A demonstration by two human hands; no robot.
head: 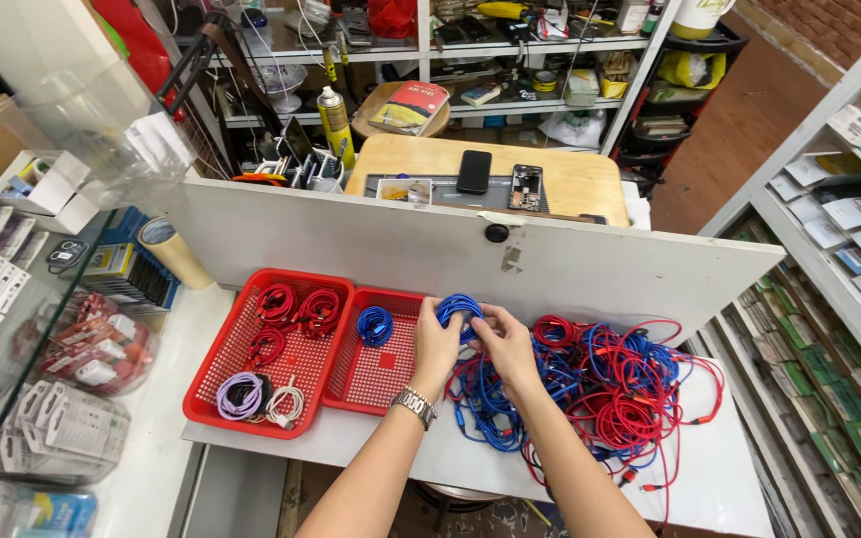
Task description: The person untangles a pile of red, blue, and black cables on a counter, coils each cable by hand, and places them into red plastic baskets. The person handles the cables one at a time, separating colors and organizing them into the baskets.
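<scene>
Left hand: the left hand [437,344], a watch [415,405] on its wrist, is closed on the near-left side of a blue coil [459,309], fingers curled over the loops.
Right hand: the right hand [506,344] pinches the coil's right side, thumb and fingers closed on the cable.
Blue coil: wound into a small ring, held between both hands, raised above the table [351,443] at the right edge of the smaller red basket [376,374].
Left of the grip: that basket holds one blue coiled cable [375,325]; the larger red basket [266,359] beyond it holds red, purple and white coils.
Right of and below the grip: a loose tangle [610,389] of red and blue cables on the table, touching the right hand.
Behind the grip: a white board [371,244] stands upright.
</scene>
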